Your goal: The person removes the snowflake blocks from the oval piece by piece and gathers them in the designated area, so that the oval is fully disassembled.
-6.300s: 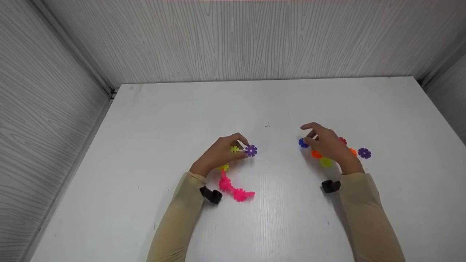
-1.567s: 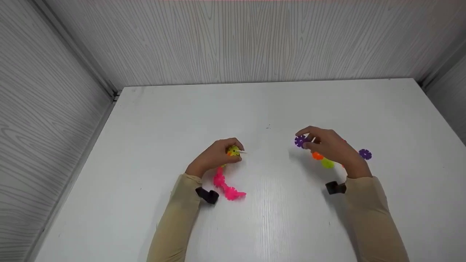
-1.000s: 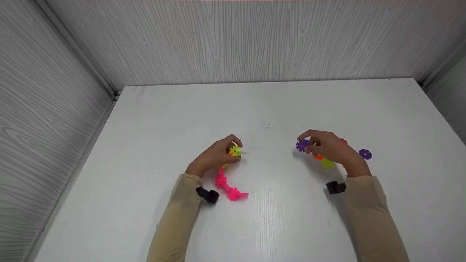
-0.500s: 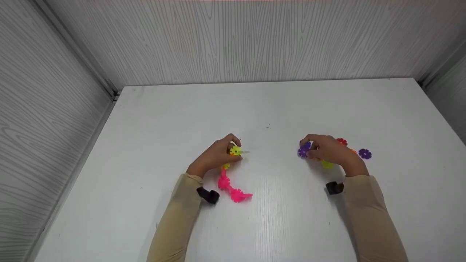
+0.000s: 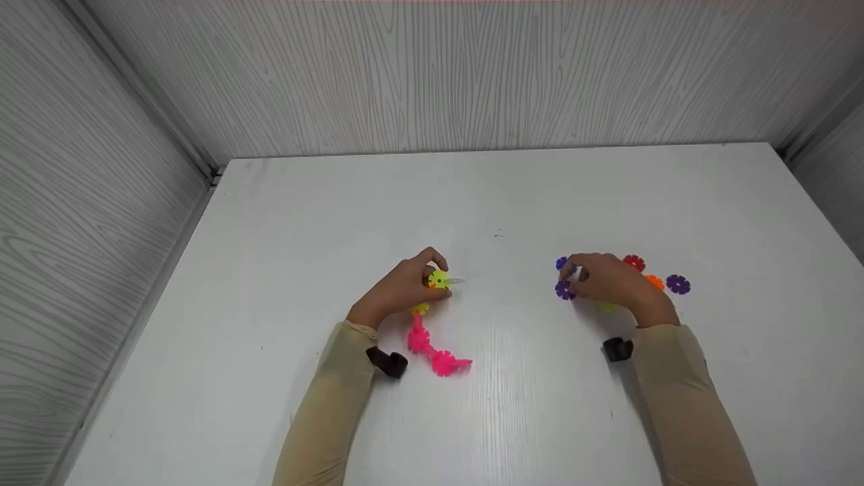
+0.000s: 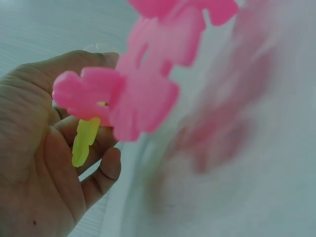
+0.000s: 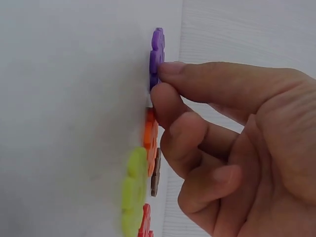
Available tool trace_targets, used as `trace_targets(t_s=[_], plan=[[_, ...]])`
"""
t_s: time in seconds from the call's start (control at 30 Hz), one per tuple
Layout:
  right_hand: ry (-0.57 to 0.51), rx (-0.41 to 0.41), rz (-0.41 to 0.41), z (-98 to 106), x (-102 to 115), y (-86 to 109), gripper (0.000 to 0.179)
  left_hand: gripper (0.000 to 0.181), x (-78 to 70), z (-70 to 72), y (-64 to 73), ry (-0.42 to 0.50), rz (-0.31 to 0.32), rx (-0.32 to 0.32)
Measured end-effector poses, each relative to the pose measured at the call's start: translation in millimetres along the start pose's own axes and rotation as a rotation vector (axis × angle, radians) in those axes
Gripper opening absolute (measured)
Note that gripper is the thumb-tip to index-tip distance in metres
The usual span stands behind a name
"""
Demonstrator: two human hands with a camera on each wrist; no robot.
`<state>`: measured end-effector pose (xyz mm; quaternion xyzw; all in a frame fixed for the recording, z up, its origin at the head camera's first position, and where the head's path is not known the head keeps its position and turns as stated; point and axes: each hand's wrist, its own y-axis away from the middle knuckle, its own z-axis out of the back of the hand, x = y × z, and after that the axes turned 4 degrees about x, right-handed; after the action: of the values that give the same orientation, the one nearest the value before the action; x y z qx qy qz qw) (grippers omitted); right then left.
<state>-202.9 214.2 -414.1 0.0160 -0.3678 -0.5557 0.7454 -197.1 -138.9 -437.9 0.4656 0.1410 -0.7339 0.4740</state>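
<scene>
In the head view my left hand [image 5: 401, 283] pinches a chain of plastic snowflake interlocking discs. A yellow disc [image 5: 439, 279] shows between its thumb and forefinger, and a clear disc [image 5: 457, 280] sticks out to the right. Below hang the chain's pink discs [image 5: 420, 339], large in the left wrist view. My right hand [image 5: 611, 280] is low over the table, its thumb and forefinger at the edge of a purple disc [image 5: 565, 290]. The right wrist view shows the thumb tip against that purple disc [image 7: 157, 52], the other fingers curled. Just beyond it lies a blue disc [image 5: 561, 263].
Around my right hand lie loose discs: red [image 5: 634, 262], orange [image 5: 654, 283], another purple disc [image 5: 678, 284] and a partly covered lime disc [image 5: 608, 306]. They rest on a white table [image 5: 378, 202] with grey wood-grain panels [image 5: 472, 74] behind and at the sides.
The purple disc, earlier on the left hand's chain, went into my right hand and was lowered to the table beside the blue disc. My left hand keeps its hold on the chain.
</scene>
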Motion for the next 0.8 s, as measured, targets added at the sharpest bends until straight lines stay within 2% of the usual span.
trace_targets(t_s=[0.13,0.43,0.63,0.8], plan=[[0.023,-0.008,-0.011,0,1,-0.3,0.024,0.035,0.8,-0.1,-0.7,-0.003,-0.014,-0.003],[-0.007,-0.055,0.006,3,7,0.0,0.030,0.032,-1.5,-0.4,0.3,-0.015,-0.021,-0.042],[-0.040,-0.078,0.047,3,13,-0.3,0.034,0.036,-3.7,-1.9,0.2,-0.021,-0.022,-0.070],[-0.074,-0.107,0.083,3,15,-1.2,0.037,0.039,-4.3,-3.0,0.0,-0.014,-0.015,-0.055]])
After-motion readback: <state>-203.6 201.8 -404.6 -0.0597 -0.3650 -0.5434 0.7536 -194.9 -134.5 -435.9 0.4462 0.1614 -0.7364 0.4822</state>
